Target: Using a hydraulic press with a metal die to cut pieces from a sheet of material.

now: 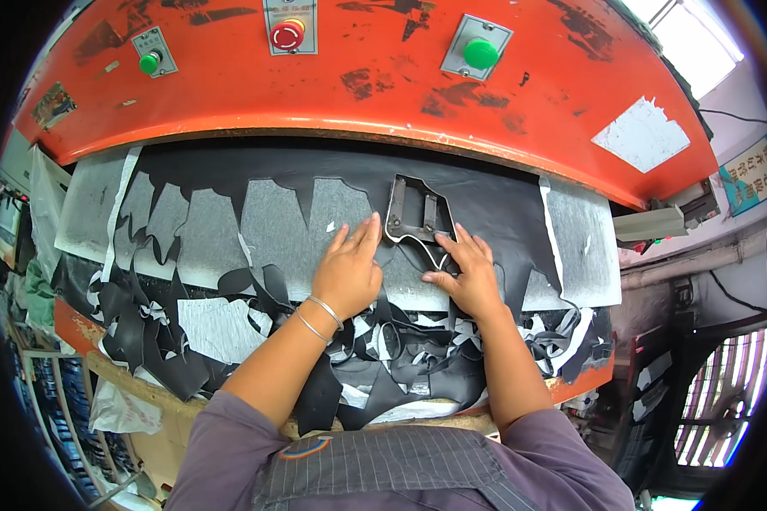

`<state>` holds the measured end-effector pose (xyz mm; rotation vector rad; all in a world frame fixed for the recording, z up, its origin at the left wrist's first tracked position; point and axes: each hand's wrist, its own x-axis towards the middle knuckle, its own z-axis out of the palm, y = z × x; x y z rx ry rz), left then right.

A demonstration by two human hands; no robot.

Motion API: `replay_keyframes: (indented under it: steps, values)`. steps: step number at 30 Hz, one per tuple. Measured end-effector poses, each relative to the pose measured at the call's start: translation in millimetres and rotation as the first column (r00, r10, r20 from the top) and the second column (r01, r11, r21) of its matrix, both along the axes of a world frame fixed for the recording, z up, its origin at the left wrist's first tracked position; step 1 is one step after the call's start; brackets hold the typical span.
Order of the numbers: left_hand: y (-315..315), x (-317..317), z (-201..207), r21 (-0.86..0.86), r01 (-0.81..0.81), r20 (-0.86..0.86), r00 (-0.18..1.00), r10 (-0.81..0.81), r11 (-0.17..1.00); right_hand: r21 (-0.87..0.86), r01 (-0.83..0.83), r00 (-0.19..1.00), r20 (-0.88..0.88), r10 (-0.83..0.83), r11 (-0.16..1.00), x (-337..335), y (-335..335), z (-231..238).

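Observation:
A steel cutting die [435, 223], an irregular metal outline with crossbars, lies on a black leather-like sheet [503, 213]. My right hand [471, 277] touches the die's lower right edge, index finger on the rim and thumb stretched leftward below it; its fingers are spread. Just left of the die, my left hand [349, 271] rests on the sheet with fingers extended, two thin bangles at its wrist. Left of it the sheet has a row of cut-out gaps, through which a grey-white board [209, 230] shows.
Black scraps [145, 345] with pale backing, one broad white-backed piece [222, 330] among them, pile along the near edge. Beyond the sheet rises an orange press head [358, 94] with a red button [287, 34] and green buttons [481, 54]. A metal rack [68, 409] stands lower left.

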<state>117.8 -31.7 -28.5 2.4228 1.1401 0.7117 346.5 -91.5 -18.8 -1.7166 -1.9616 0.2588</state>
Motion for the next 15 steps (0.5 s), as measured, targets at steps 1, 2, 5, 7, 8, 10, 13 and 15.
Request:
replay_keyframes:
  steps: [1,2,5,7,8,10,13,15]
  values:
    - [-1.1,-1.3,2.3,-0.002,-0.003,0.006,1.000,0.003,1.000,0.006,-0.006,1.000,0.007,0.006,1.000,-0.7,0.2,0.1]
    - [-2.5,-2.7,4.8,0.014,0.004,-0.010,1.000,-0.004,1.000,0.004,-0.009,1.000,0.013,0.009,1.000,-2.0,-0.5,-0.7]
    - [-1.3,-4.9,6.8,0.038,0.023,-0.016,1.000,-0.023,0.999,0.018,-0.002,1.000,0.027,0.001,1.000,-5.5,-1.6,-0.9]
    - [-2.4,-6.8,5.8,0.050,0.036,-0.007,0.999,-0.036,0.998,0.032,0.001,1.000,0.023,-0.001,0.999,-6.1,-4.3,0.5]
    - [-3.4,-7.6,3.8,-0.003,0.034,0.031,0.999,-0.034,0.999,0.035,-0.001,1.000,0.030,0.000,0.999,-5.4,-4.9,-1.2]
    - [-4.6,-13.3,1.9,-0.047,0.027,0.076,0.997,-0.023,0.999,-0.006,-0.025,0.998,0.054,0.025,1.000,-8.3,-3.1,1.9]
    - [4.1,-47.6,15.4,-0.322,0.006,0.247,0.966,0.078,0.947,-0.080,0.084,0.987,0.141,-0.072,0.993,-20.9,-18.4,24.2]
    - [27.3,-85.8,50.1,-0.165,-0.126,0.416,0.891,0.184,0.978,0.075,0.075,0.997,0.003,-0.075,0.994,-15.0,-21.7,49.1]
